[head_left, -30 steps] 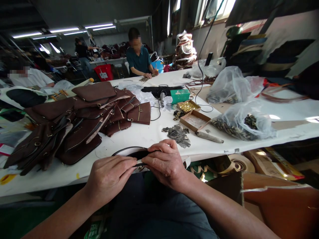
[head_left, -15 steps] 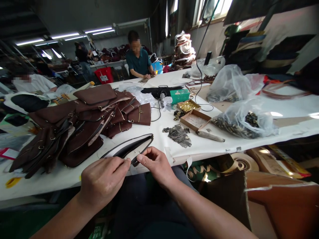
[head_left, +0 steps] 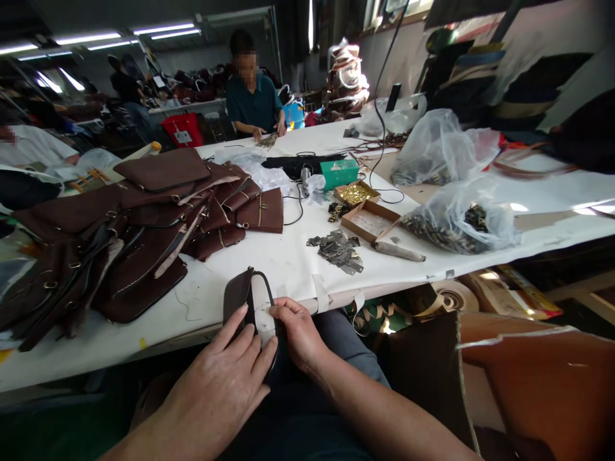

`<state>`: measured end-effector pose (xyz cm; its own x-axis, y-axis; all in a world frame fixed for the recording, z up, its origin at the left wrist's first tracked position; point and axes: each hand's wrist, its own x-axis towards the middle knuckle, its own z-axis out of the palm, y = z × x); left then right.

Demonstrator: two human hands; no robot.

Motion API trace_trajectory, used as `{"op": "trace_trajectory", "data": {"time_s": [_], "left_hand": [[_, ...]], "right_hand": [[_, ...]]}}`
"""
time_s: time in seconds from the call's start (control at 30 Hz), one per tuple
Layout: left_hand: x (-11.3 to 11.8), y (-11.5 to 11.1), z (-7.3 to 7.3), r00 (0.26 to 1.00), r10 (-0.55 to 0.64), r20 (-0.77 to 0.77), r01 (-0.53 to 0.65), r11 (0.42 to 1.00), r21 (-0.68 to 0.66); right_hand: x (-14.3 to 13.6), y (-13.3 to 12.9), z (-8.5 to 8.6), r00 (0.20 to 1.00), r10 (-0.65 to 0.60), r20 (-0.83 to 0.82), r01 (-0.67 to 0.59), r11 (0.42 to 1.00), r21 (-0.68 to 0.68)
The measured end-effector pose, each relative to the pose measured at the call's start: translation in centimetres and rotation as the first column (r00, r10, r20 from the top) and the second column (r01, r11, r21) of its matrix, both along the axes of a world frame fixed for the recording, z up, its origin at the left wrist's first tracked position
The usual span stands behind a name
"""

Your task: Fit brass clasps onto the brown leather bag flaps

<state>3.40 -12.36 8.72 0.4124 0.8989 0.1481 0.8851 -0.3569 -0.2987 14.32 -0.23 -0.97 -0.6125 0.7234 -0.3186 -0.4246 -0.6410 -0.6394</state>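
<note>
A small brown leather bag piece (head_left: 236, 291), dark-edged with a pale inner face, stands tilted at the table's front edge, just above my lap. Along its pale side, my right hand (head_left: 298, 333) pinches the dark rim between thumb and fingers. My left hand (head_left: 230, 368) lies against the lower part, its fingers stretched out and spread across the brown and pale faces. Small marks or bits of metal show on the pale face, too small to name. The lower end of the piece is hidden behind my left fingers.
Brown leather bag parts (head_left: 144, 224) are heaped at left. Flat metal plates (head_left: 339, 251), a cardboard tray (head_left: 369, 221), a box of gold-coloured fittings (head_left: 355, 194), a grey rod (head_left: 400, 251) and plastic bags (head_left: 461, 218) lie rightward. A co-worker (head_left: 254, 96) handles strips across the table.
The bag piece has turned from lying sideways to pointing away from me, its brown face now showing. My left hand has gone from a pinch to spread fingers. The view has shifted rightward.
</note>
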Motion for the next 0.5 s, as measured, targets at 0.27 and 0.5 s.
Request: {"op": "trace_trajectory", "data": {"time_s": [0.27,0.5], "left_hand": [[-4.3,4.5,-5.4,0.979,0.061,0.192,-0.042,0.994,-0.098],[-5.4,6.2,-8.2,0.94,-0.008,0.341,-0.004,0.999,0.033]], "right_hand": [[0.9,1.3,-3.6,0.954,-0.173,0.246,0.136,0.978,0.159],[1.2,1.6,-4.9,0.895,-0.148,0.421,-0.042,0.911,0.41]]}}
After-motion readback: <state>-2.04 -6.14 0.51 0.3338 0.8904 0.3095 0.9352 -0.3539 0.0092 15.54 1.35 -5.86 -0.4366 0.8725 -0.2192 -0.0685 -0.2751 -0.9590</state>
